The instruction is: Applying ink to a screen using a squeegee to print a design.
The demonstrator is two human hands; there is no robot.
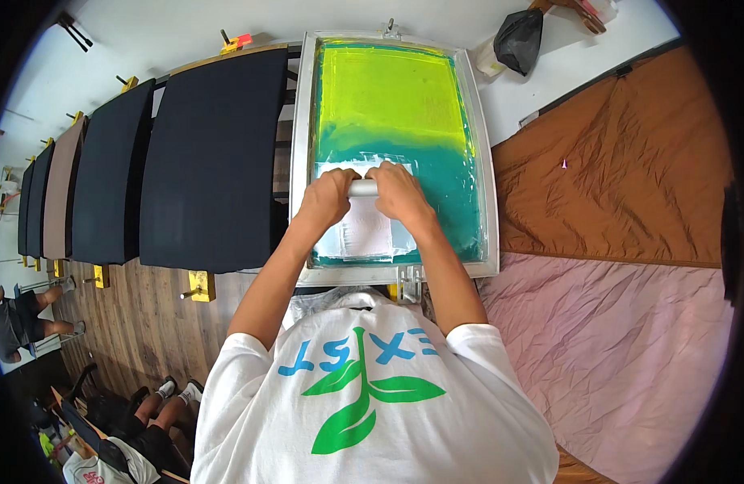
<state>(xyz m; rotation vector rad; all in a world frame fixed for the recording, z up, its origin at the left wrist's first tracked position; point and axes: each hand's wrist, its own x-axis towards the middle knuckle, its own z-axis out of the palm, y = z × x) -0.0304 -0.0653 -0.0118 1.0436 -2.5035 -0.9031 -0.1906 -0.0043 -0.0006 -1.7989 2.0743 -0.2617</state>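
Observation:
Both my hands are closed around the pale grey handle of a squeegee (363, 188), my left hand (328, 196) and my right hand (399, 192) side by side. Its blade is hidden under my hands. The squeegee stands over a silk screen in a metal frame (483, 177), across the lower middle of the mesh. White ink (365, 230) lies in a smeared patch below and around the handle. Teal-green coating (453, 198) surrounds the patch, and a bright yellow-green area (390, 93) covers the far part of the screen.
Left of the screen, a row of dark fabric-covered boards (215, 161) stretches away, with a brownish one (64, 189) among them and yellow brackets (201, 286) at their ends. Brown sheeting (614, 161) and pinkish sheeting (606, 339) spread on the right. Other people (158, 427) are at lower left.

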